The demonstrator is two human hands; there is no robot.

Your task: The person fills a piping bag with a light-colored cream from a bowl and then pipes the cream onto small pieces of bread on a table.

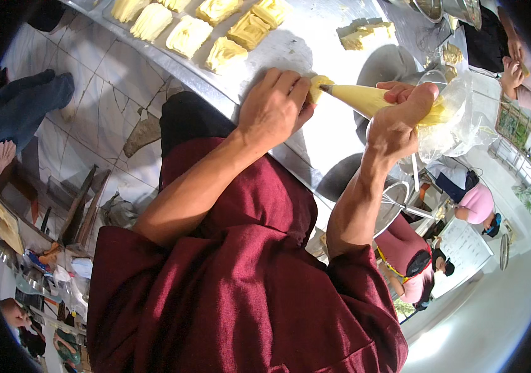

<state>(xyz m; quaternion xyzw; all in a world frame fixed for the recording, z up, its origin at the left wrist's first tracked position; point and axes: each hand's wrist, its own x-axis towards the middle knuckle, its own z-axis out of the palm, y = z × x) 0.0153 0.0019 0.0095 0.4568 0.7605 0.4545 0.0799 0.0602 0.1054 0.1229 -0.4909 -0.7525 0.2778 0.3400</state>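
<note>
My right hand [400,114] squeezes a clear piping bag [358,97] filled with pale yellow cream. The bag's metal tip points left and touches a small cream-topped cake piece [315,91]. That piece is held by the fingertips of my left hand [275,105], just over the steel table [288,58]; most of its far side is hidden by the fingers. Several cake pieces [189,36] covered in ridged yellow cream stand in rows beyond my left hand. Farther right on the table lies a cake block [367,35] with yellow sides.
Metal bowls stand along the right, one with a whisk [405,205] in it. The table's front edge [200,88] runs diagonally before me. Co-workers are at the right, near a whiteboard [463,259], and at the left. A tiled floor [92,60] shows at left.
</note>
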